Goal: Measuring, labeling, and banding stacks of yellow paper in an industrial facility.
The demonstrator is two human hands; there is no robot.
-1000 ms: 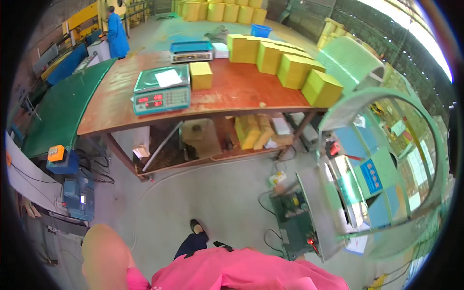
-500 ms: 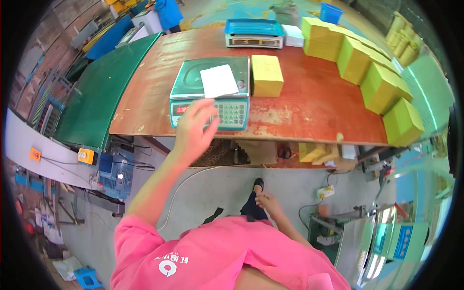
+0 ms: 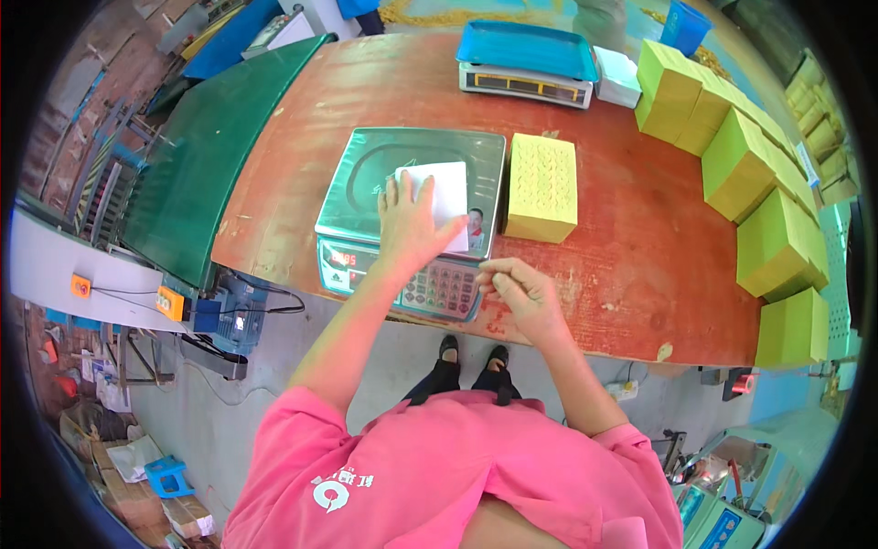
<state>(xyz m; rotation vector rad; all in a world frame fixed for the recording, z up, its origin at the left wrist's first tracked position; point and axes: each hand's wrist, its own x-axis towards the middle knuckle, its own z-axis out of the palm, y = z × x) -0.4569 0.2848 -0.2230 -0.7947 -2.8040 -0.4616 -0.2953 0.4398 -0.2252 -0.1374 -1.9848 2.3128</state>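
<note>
My left hand (image 3: 410,224) lies with its fingers spread over the white square paper (image 3: 448,188). That paper rests on the metal pan of a teal digital scale (image 3: 366,156), whose lit red display and keypad face me. At the scale's lower right corner is my right hand (image 3: 526,295), fingers curled with thumb and forefinger close together; whether anything is pinched there cannot be made out. Just right of the scale stands a yellow block-shaped stack (image 3: 542,183) with a patterned top.
A second scale with a blue tray (image 3: 526,50) sits at the back of the red-brown table (image 3: 631,274), beside a white stack (image 3: 617,78). Several yellow stacks (image 3: 741,165) line the right edge. A green conveyor belt (image 3: 206,165) adjoins on the left.
My left hand has moved forward from above the scale's front panel onto the white paper. My right hand has risen from beside my body to the scale's corner. The view has shifted closer.
</note>
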